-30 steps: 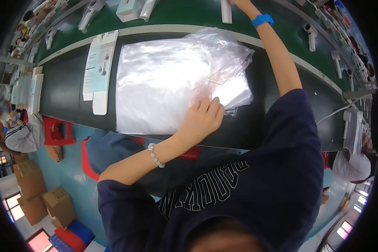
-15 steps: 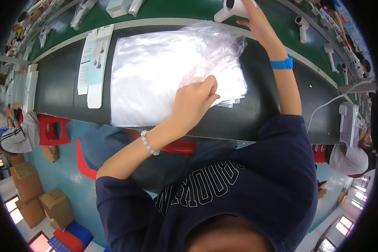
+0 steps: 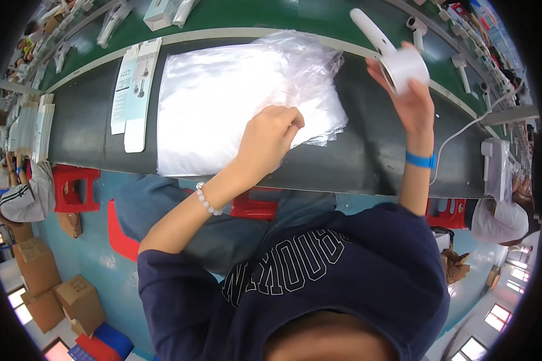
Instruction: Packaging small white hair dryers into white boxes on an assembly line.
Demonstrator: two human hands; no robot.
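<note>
A stack of clear plastic bags (image 3: 217, 114) lies flat on the dark worktop in front of me, crumpled at its far right. My left hand (image 3: 271, 133) rests over the near right part of the stack, its fingers pinched together on a bag's plastic. At the right, above the worktop, my right hand (image 3: 411, 99) holds a white hair dryer (image 3: 408, 69) by its round barrel. The dryer's handle points up and to the left, away from me.
Flat printed cartons (image 3: 140, 99) lie left of the bags. Beyond the worktop, a green conveyor belt (image 3: 235, 17) carries more white dryers and a small box (image 3: 160, 15). A white cable (image 3: 451, 141) hangs at the right. People sit at both sides; red stools (image 3: 77, 186) stand below.
My right hand has brought the hair dryer from the green belt back over the worktop, toward me. My left hand has shifted slightly left and stays on the bags.
</note>
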